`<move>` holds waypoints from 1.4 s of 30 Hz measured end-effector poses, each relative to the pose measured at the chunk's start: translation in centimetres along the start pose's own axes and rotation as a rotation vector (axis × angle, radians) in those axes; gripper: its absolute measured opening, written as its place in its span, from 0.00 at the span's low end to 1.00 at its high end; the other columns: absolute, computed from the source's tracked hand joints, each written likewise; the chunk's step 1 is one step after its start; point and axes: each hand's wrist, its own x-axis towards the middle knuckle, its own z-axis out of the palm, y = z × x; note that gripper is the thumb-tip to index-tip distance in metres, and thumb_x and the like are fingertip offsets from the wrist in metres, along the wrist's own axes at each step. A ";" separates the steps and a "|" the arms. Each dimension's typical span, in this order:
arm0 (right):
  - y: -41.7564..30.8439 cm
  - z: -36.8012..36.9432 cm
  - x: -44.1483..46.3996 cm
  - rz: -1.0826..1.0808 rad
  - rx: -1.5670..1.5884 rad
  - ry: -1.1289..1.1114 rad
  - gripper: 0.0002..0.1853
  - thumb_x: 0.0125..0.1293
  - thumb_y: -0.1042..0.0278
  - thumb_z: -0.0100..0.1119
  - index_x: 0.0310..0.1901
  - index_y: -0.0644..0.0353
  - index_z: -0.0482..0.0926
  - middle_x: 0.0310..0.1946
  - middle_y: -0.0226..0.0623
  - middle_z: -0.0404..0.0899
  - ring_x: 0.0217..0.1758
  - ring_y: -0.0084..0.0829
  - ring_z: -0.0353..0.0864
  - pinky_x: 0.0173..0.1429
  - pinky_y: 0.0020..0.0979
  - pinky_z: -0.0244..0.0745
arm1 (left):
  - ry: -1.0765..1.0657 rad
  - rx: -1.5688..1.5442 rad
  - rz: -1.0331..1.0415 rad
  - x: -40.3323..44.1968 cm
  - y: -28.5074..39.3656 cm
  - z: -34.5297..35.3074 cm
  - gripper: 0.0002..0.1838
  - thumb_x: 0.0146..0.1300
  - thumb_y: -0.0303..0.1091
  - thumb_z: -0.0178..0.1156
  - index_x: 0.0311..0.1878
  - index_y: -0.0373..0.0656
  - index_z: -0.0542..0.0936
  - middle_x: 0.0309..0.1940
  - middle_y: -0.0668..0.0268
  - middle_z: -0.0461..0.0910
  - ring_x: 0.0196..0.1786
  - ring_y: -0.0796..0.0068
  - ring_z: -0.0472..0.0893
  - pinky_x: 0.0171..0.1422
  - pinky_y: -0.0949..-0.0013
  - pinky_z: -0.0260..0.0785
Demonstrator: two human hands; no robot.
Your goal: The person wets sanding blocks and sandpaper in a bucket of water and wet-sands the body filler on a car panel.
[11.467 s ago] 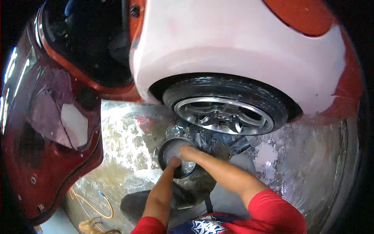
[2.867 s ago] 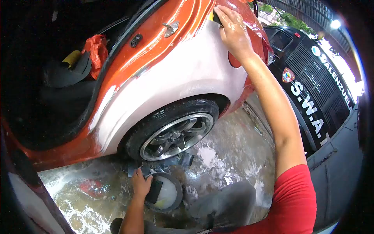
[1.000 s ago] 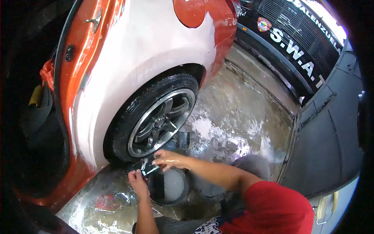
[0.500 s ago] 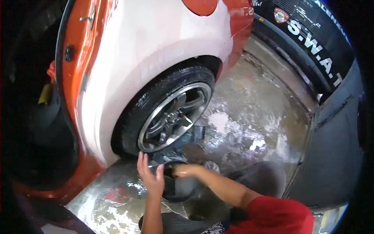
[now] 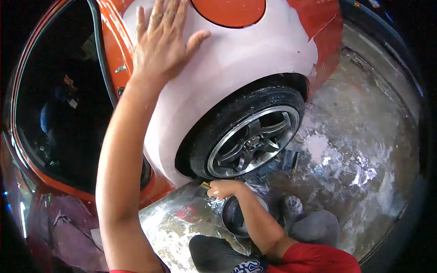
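Observation:
Fingers spread, my left hand (image 5: 161, 48) lies against the pale primed rear panel (image 5: 236, 54) of the orange car, left of the round fuel flap (image 5: 232, 9). Below the wheel (image 5: 255, 141), my right hand (image 5: 223, 188) is closed on a small yellow-edged pad (image 5: 206, 184), mostly hidden by the fingers. That hand is just above and left of the rim of a dark bucket (image 5: 227, 218), which holds greyish liquid and a dark piece.
A perforated round object (image 5: 292, 204) stands right of the bucket. Dark sheets (image 5: 289, 161) lie on the wet floor (image 5: 337, 150) by the tyre. At left are the car's dark window (image 5: 59, 100) and a dark red panel (image 5: 68, 227).
My left hand has risen from beside the bucket onto the panel. My right hand has come out of the bucket with the pad. The view has swung left.

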 end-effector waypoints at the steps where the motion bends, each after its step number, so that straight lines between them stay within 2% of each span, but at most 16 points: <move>1: -1.0 0.2 0.2 0.025 0.050 -0.004 0.11 0.60 0.65 0.62 0.38 0.64 0.83 0.33 0.43 0.83 0.35 0.39 0.84 0.35 0.40 0.77 | -0.200 -0.137 -0.082 1.6 -0.1 -0.3 0.48 0.76 0.70 0.28 0.84 0.39 0.46 0.86 0.58 0.41 0.87 0.61 0.34 0.87 0.53 0.15; 3: -4.5 -0.4 -0.9 0.183 0.188 -0.051 0.20 0.63 0.57 0.54 0.35 0.71 0.82 0.32 0.42 0.86 0.30 0.34 0.86 0.29 0.37 0.79 | -0.066 0.238 -0.067 3.8 0.3 0.8 0.47 0.77 0.69 0.29 0.83 0.39 0.47 0.85 0.56 0.43 0.87 0.60 0.37 0.87 0.52 0.18; 4: -4.0 -0.2 -0.9 0.158 0.192 -0.084 0.20 0.64 0.57 0.54 0.37 0.71 0.82 0.34 0.42 0.86 0.32 0.34 0.87 0.30 0.37 0.80 | -0.024 0.249 -0.061 4.8 0.2 1.0 0.46 0.77 0.68 0.31 0.83 0.39 0.47 0.85 0.57 0.44 0.87 0.60 0.36 0.87 0.51 0.18; 6: -2.9 0.1 -1.5 0.116 0.190 -0.147 0.20 0.66 0.57 0.54 0.41 0.70 0.83 0.38 0.42 0.86 0.35 0.34 0.89 0.31 0.35 0.83 | -0.065 0.028 -0.079 5.9 -0.1 0.7 0.46 0.77 0.67 0.32 0.83 0.39 0.48 0.85 0.57 0.44 0.87 0.61 0.36 0.87 0.50 0.18; 9: -2.1 0.7 -3.1 0.374 0.340 -0.146 0.21 0.69 0.55 0.53 0.47 0.68 0.82 0.43 0.42 0.86 0.40 0.33 0.90 0.35 0.34 0.86 | -0.071 -0.097 -0.107 5.6 0.1 0.3 0.45 0.77 0.66 0.35 0.83 0.39 0.48 0.85 0.57 0.45 0.87 0.61 0.37 0.87 0.50 0.18; 10: -1.4 0.7 -3.6 0.416 0.345 -0.153 0.18 0.68 0.57 0.55 0.45 0.67 0.82 0.42 0.39 0.86 0.48 0.31 0.90 0.38 0.32 0.87 | -0.075 -0.119 -0.114 5.6 0.1 0.0 0.45 0.77 0.66 0.35 0.83 0.39 0.48 0.85 0.57 0.45 0.87 0.60 0.37 0.87 0.50 0.18; 14: 2.3 2.1 -4.7 0.571 0.418 -0.181 0.20 0.69 0.58 0.54 0.53 0.65 0.79 0.48 0.42 0.84 0.47 0.34 0.90 0.42 0.41 0.88 | 0.028 0.034 -0.068 4.5 -0.2 1.4 0.46 0.77 0.67 0.35 0.82 0.37 0.50 0.84 0.55 0.47 0.87 0.60 0.38 0.87 0.50 0.19; 21: 5.3 4.7 -5.7 0.782 0.273 -0.214 0.19 0.66 0.59 0.53 0.52 0.61 0.81 0.48 0.41 0.83 0.42 0.36 0.89 0.44 0.49 0.88 | -0.027 -0.138 -0.125 2.0 0.8 0.5 0.49 0.75 0.70 0.36 0.81 0.34 0.54 0.83 0.52 0.50 0.87 0.58 0.39 0.87 0.49 0.20; 24: 6.5 5.6 -5.8 0.646 0.009 -0.273 0.21 0.65 0.59 0.52 0.53 0.61 0.84 0.48 0.42 0.85 0.40 0.38 0.88 0.41 0.46 0.85 | -0.062 -0.116 -0.134 0.3 1.1 0.0 0.49 0.74 0.71 0.36 0.81 0.34 0.55 0.83 0.52 0.50 0.87 0.57 0.40 0.87 0.48 0.20; 28: 14.8 11.4 -2.8 0.386 -0.320 -0.272 0.22 0.64 0.60 0.51 0.51 0.63 0.86 0.45 0.45 0.87 0.38 0.40 0.87 0.42 0.45 0.81 | -0.119 -0.143 -0.174 -1.3 1.5 -1.2 0.49 0.74 0.71 0.35 0.81 0.35 0.56 0.83 0.53 0.51 0.87 0.56 0.40 0.87 0.48 0.20; 31: 11.4 10.2 -4.4 0.547 -0.185 -0.252 0.22 0.64 0.60 0.51 0.50 0.65 0.87 0.44 0.46 0.88 0.41 0.42 0.87 0.46 0.46 0.79 | -0.131 -0.116 -0.201 -0.3 1.7 -1.3 0.49 0.74 0.71 0.34 0.81 0.36 0.55 0.84 0.54 0.49 0.87 0.56 0.39 0.87 0.48 0.20; 34: 10.5 9.7 -4.9 0.766 0.017 -0.257 0.23 0.64 0.63 0.51 0.57 0.63 0.84 0.57 0.48 0.84 0.56 0.46 0.85 0.60 0.45 0.77 | -0.081 -0.041 -0.194 2.1 1.0 0.1 0.48 0.75 0.70 0.33 0.82 0.37 0.53 0.85 0.55 0.45 0.87 0.57 0.37 0.87 0.48 0.19; 36: 11.2 10.1 -4.9 0.712 -0.031 -0.229 0.23 0.64 0.63 0.51 0.57 0.62 0.84 0.56 0.47 0.84 0.55 0.45 0.85 0.59 0.45 0.77 | -0.138 -0.008 -0.208 3.7 1.0 -0.8 0.46 0.77 0.67 0.31 0.83 0.38 0.49 0.85 0.56 0.41 0.87 0.59 0.33 0.87 0.49 0.18; 39: 10.9 10.1 -5.2 0.713 -0.045 -0.147 0.23 0.64 0.62 0.52 0.58 0.62 0.84 0.56 0.47 0.85 0.52 0.43 0.85 0.58 0.45 0.77 | 0.001 0.398 -0.192 5.6 1.1 2.0 0.44 0.78 0.65 0.32 0.83 0.38 0.47 0.85 0.55 0.40 0.87 0.60 0.33 0.87 0.50 0.18; 40: 10.5 10.1 -5.5 0.729 -0.040 -0.118 0.23 0.64 0.62 0.53 0.58 0.62 0.84 0.55 0.47 0.85 0.51 0.43 0.85 0.57 0.45 0.77 | -0.198 -0.074 -0.233 6.0 1.4 -1.8 0.44 0.78 0.64 0.34 0.83 0.38 0.46 0.85 0.55 0.41 0.87 0.60 0.33 0.87 0.51 0.18; 42: 9.9 9.7 -5.6 0.702 -0.038 -0.194 0.22 0.63 0.62 0.51 0.52 0.64 0.85 0.48 0.45 0.86 0.46 0.40 0.85 0.53 0.45 0.76 | -0.162 -0.084 -0.226 5.8 1.3 -1.5 0.45 0.78 0.64 0.34 0.83 0.36 0.46 0.85 0.54 0.41 0.87 0.60 0.33 0.87 0.51 0.19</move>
